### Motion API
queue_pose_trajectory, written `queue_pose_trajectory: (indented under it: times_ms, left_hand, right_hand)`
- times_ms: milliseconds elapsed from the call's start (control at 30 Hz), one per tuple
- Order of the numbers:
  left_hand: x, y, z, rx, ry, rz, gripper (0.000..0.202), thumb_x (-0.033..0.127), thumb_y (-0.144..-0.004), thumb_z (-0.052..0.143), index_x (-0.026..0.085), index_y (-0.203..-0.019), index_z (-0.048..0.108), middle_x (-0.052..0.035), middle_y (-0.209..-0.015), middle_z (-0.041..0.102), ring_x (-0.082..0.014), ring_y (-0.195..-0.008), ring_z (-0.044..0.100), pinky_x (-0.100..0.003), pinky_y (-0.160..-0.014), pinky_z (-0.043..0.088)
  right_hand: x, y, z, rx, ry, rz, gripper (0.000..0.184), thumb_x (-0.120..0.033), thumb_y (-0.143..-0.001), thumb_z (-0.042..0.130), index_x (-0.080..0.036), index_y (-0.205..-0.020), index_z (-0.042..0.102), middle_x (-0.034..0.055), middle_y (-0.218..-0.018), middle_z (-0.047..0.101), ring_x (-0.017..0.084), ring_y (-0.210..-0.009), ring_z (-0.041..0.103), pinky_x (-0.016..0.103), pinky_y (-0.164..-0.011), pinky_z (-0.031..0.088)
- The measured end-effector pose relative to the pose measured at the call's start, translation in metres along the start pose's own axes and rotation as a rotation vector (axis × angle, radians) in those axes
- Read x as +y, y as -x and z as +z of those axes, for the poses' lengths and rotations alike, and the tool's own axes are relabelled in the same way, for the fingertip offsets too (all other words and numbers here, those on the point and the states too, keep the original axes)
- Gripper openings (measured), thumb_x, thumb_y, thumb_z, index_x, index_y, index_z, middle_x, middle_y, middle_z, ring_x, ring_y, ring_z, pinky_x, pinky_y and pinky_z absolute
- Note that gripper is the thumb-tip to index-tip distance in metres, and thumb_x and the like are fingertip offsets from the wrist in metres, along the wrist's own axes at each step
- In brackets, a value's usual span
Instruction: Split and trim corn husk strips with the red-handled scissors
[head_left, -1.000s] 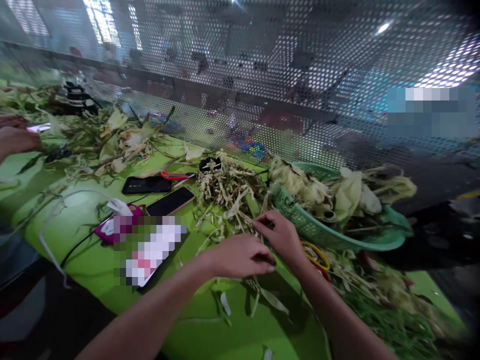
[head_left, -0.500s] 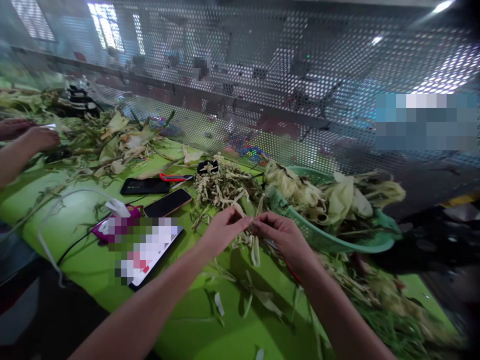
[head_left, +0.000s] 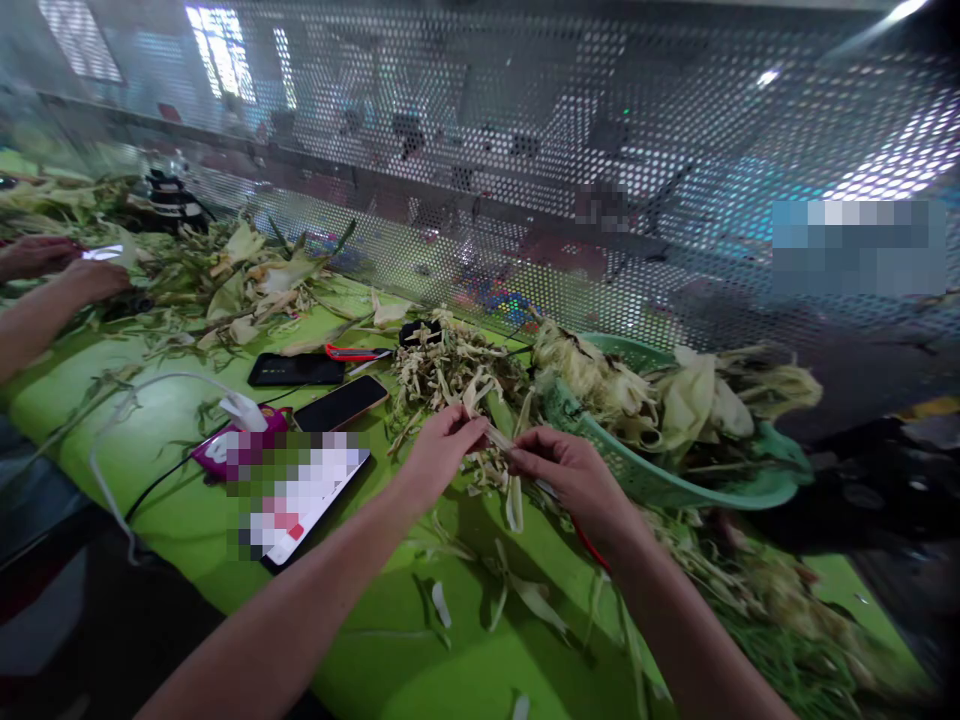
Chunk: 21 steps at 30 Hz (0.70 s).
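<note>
My left hand point(head_left: 442, 447) and my right hand point(head_left: 564, 470) meet above the green table point(head_left: 180, 480), both pinched on a thin pale strip of husk point(head_left: 501, 440) held between them. A loose end of the husk point(head_left: 514, 503) hangs down under my hands. Just behind them lies a pile of shredded dry husk strips point(head_left: 450, 370). To the right a green plastic basket point(head_left: 675, 485) is heaped with pale husks and silk point(head_left: 675, 395).
Two dark phones point(head_left: 341, 402) point(head_left: 295, 369), a lit phone point(head_left: 304, 500), a pink pouch and a white cable point(head_left: 150, 385) lie left of my hands. Another person's hands point(head_left: 67, 275) work at the far left among husk heaps point(head_left: 247, 275). A perforated metal screen point(head_left: 525, 200) runs behind the table.
My hands rose off the table scraps and came together, pinching a husk strip between them. The other person's hands shifted slightly at far left.
</note>
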<state>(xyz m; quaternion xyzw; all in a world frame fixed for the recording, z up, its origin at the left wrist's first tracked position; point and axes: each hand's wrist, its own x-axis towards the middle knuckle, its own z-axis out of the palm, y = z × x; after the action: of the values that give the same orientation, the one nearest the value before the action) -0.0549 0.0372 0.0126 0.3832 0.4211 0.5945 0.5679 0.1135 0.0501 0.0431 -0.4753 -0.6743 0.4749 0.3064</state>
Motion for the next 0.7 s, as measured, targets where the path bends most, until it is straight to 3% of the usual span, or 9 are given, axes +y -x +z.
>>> queue_pose_trajectory:
  times_ms: [267, 500, 700]
  left_hand:
    - [0.0077, 0.0043, 0.0032, 0.029, 0.167, -0.018, 0.021, 0.035, -0.073, 0.065, 0.015, -0.067, 0.062, -0.0012, -0.066, 0.058, -0.0107, -0.061, 0.051, -0.023, -0.064, 0.042]
    - [0.0044, 0.0015, 0.0002, 0.082, 0.165, 0.023, 0.021, 0.037, -0.074, 0.064, 0.016, -0.069, 0.061, -0.0005, -0.066, 0.056, -0.0105, -0.06, 0.05, -0.023, -0.06, 0.04]
    - [0.0046, -0.002, -0.0066, 0.151, 0.184, 0.037, 0.023, 0.038, -0.072, 0.065, 0.016, -0.069, 0.061, -0.0004, -0.065, 0.055, -0.0105, -0.058, 0.049, -0.023, -0.058, 0.04]
  right_hand:
    - [-0.008, 0.002, 0.0017, -0.101, -0.128, 0.057, 0.027, -0.043, -0.076, 0.065, -0.017, -0.072, 0.066, 0.0021, -0.066, 0.064, 0.015, -0.062, 0.057, 0.026, -0.061, 0.041]
    - [-0.0033, 0.0026, 0.0013, -0.187, -0.009, -0.007, 0.023, -0.038, -0.079, 0.065, -0.017, -0.07, 0.063, -0.0003, -0.064, 0.061, 0.013, -0.062, 0.053, 0.025, -0.062, 0.039]
    - [-0.0055, 0.0043, 0.0011, -0.228, 0.0, 0.039, 0.023, -0.038, -0.078, 0.065, -0.016, -0.071, 0.062, 0.0001, -0.064, 0.06, 0.013, -0.06, 0.051, 0.024, -0.058, 0.037]
